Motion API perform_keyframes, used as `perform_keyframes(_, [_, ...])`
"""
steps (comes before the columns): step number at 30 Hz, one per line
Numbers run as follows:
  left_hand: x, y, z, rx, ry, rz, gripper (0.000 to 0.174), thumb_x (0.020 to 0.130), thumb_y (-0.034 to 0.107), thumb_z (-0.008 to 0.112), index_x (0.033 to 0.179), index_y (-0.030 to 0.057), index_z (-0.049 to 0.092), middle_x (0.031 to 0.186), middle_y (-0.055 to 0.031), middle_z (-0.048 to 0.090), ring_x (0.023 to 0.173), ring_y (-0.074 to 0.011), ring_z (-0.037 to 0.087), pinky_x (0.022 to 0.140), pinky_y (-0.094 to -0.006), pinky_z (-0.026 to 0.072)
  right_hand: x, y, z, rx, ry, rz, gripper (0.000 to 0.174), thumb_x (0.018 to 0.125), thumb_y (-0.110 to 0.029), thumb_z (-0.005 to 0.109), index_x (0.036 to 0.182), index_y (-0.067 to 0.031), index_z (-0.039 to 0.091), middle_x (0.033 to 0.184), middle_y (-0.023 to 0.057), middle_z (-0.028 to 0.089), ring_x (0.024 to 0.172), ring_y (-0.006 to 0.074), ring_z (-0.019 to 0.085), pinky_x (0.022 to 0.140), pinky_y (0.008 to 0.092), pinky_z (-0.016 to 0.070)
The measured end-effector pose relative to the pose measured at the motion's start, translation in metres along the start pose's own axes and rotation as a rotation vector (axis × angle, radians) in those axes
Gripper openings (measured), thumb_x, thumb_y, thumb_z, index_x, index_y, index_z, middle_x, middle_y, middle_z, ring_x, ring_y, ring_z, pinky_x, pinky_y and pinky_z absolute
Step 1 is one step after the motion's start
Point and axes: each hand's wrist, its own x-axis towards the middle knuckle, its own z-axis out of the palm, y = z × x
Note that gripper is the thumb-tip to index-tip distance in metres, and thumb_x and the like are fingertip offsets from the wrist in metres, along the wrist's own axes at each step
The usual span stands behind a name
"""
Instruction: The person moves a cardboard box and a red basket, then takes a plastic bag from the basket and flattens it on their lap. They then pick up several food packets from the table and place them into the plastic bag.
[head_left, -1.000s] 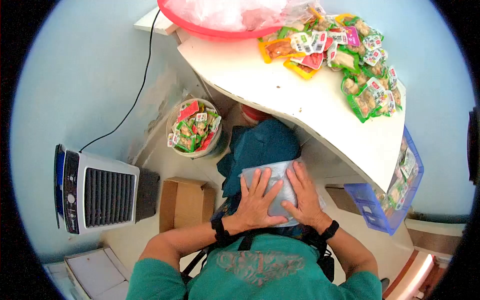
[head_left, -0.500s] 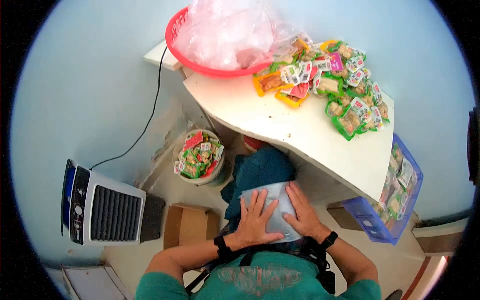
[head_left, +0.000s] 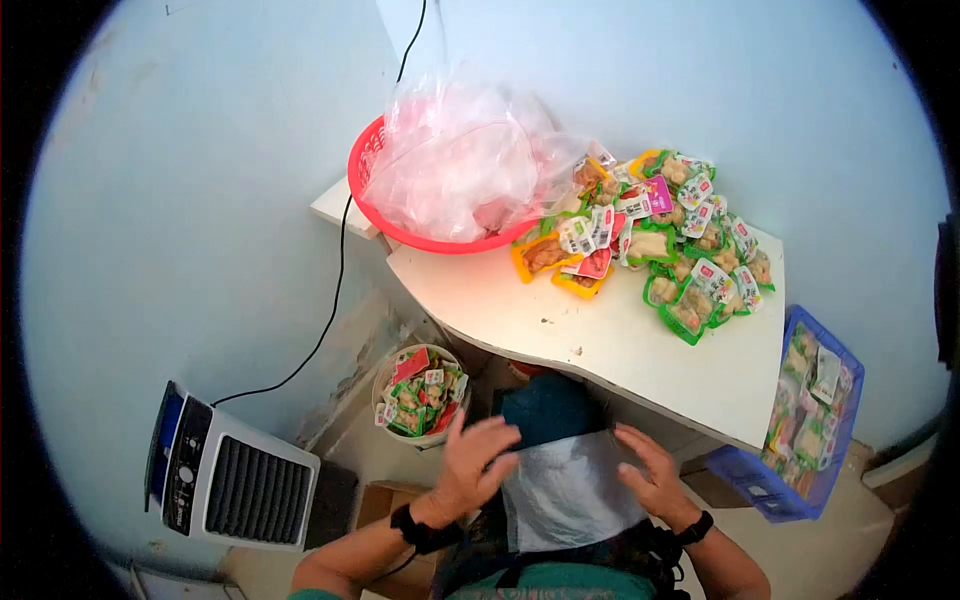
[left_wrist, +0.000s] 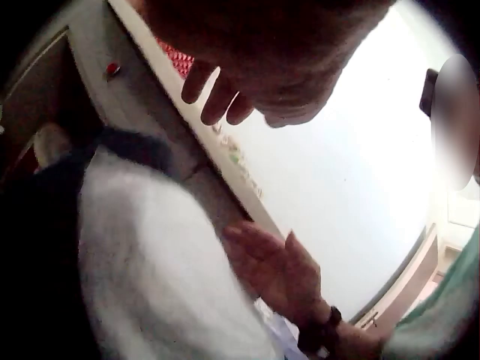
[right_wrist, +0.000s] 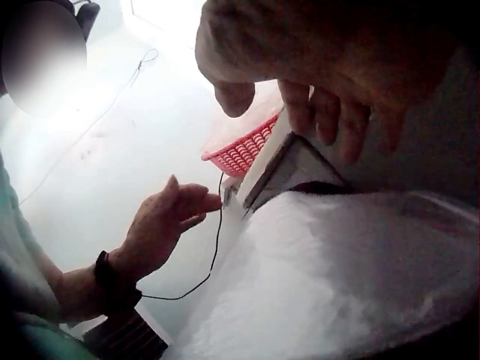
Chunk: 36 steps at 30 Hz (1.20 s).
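Observation:
A flat, translucent plastic bag (head_left: 570,495) lies across the person's lap over dark cloth. The left hand (head_left: 470,465) is raised above its left side with fingers loosely bent and nothing held. At the right edge of the bag hovers the right hand (head_left: 655,475), fingers extended, palm turned inward. In the left wrist view the whitish plastic (left_wrist: 165,255) spreads below the left hand (left_wrist: 277,60), and the right hand (left_wrist: 274,270) is beyond it. The right wrist view has both hands apart, with the plastic (right_wrist: 315,277) beneath.
On the white table (head_left: 480,300) sit a red basket (head_left: 440,245) of clear bags and a pile of snack packets (head_left: 690,290). A packet-filled bucket (head_left: 420,395), a cardboard box (head_left: 375,505) and an air cooler (head_left: 250,490) stand left. A blue crate (head_left: 770,500) of packets is right.
Both hands were pressing flat on the plastic bag; they have lifted and moved apart to either side. The head view has tilted upward, so the table and basket appear lower.

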Motion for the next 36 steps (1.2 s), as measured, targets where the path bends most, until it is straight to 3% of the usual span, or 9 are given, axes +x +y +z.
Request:
perform_keyframes(7, [0.117,-0.014,-0.044,0.241,0.462,0.027,0.046,0.080,0.012,0.075,0.122,0.0022,0.059,0.125,-0.0177,0.061,0.123,-0.0380,0.053,0.107,-0.0447,0.0388,-0.004,-0.019,-0.023,-0.106,0.037,0.018,0.036,0.090,-0.021,0.066,0.118,0.0022,0.064,0.113,0.0193,0.067,0.096,0.0265,0.068,0.085,0.0361,0.0536])
perform_keyframes(13, [0.205,-0.035,-0.071,0.534,0.760,0.040,0.053,0.079,0.015,0.076,0.124,-0.0017,0.055,0.126,-0.0220,0.058,0.118,-0.0401,0.053,0.103,-0.0471,0.0409,-0.013,-0.029,-0.024,-0.147,0.109,0.147,0.029,0.091,-0.020,0.065,0.109,0.0018,0.069,0.102,0.0173,0.071,0.089,0.0241,0.069,0.079,0.0346,0.0545])
perform_keyframes(19, [0.253,-0.095,-0.081,0.548,0.724,0.037,0.033,0.081,0.015,0.073,0.110,-0.0007,0.066,0.111,-0.0185,0.066,0.118,-0.0394,0.054,0.104,-0.0493,0.0383,-0.018,-0.021,-0.021,-0.153,0.094,0.136,0.026,0.088,-0.013,0.068,0.110,-0.0003,0.068,0.103,0.0183,0.071,0.088,0.0268,0.070,0.079,0.0361,0.0550])
perform_keyframes(22, [0.266,-0.078,-0.091,0.270,0.963,0.222,0.017,0.086,0.012,0.070,0.098,-0.0001,0.070,0.099,-0.0150,0.070,0.103,-0.0351,0.062,0.095,-0.0424,0.0458,-0.017,-0.028,-0.024,-0.154,0.118,0.160,0.030,0.092,-0.024,0.066,0.109,0.0010,0.069,0.100,0.0166,0.072,0.087,0.0234,0.070,0.077,0.0342,0.0546])
perform_keyframes(25, [0.266,-0.039,-0.110,-0.012,1.008,0.143,0.015,0.091,0.012,0.066,0.099,-0.0015,0.068,0.101,-0.0149,0.071,0.093,-0.0261,0.067,0.085,-0.0325,0.0498,-0.019,-0.013,-0.025,-0.199,0.182,0.059,0.030,0.093,-0.024,0.064,0.108,0.0016,0.069,0.100,0.0164,0.071,0.087,0.0234,0.070,0.074,0.0334,0.0547])
perform_keyframes(28, [0.261,-0.018,-0.124,-0.220,0.890,0.125,0.017,0.095,0.014,0.062,0.102,-0.0009,0.067,0.101,-0.0102,0.071,0.089,-0.0157,0.065,0.079,-0.0265,0.0493,-0.015,-0.019,-0.027,-0.167,0.191,0.086,0.030,0.094,-0.023,0.063,0.109,0.0023,0.069,0.099,0.0163,0.071,0.087,0.0225,0.070,0.072,0.0327,0.0547])
perform_keyframes(31, [0.257,-0.002,-0.121,-0.789,0.771,0.116,0.018,0.098,0.016,0.060,0.105,0.0007,0.065,0.097,-0.0034,0.069,0.085,-0.0100,0.062,0.078,-0.0266,0.0492,-0.014,-0.011,-0.027,-0.193,0.180,0.051,0.029,0.095,-0.021,0.062,0.111,0.0031,0.067,0.101,0.0152,0.071,0.088,0.0206,0.070,0.071,0.0321,0.0551])
perform_keyframes(34, [0.240,0.032,-0.113,-1.200,0.584,0.002,0.018,0.100,0.019,0.058,0.106,0.0035,0.065,0.094,0.0015,0.066,0.080,-0.0080,0.059,0.075,-0.0259,0.0487,-0.015,-0.019,-0.029,-0.072,0.177,0.162,0.030,0.096,-0.020,0.061,0.115,0.0031,0.065,0.103,0.0138,0.070,0.090,0.0193,0.070,0.074,0.0315,0.0554])
perform_keyframes(36, [0.232,0.015,-0.091,-1.278,0.509,-0.097,0.019,0.100,0.020,0.058,0.107,0.0040,0.065,0.098,-0.0001,0.067,0.086,-0.0082,0.060,0.079,-0.0266,0.0497,-0.013,-0.019,-0.028,0.024,0.232,0.171,0.027,0.094,-0.016,0.061,0.114,0.0014,0.066,0.101,0.0152,0.071,0.089,0.0213,0.071,0.077,0.0330,0.0555])
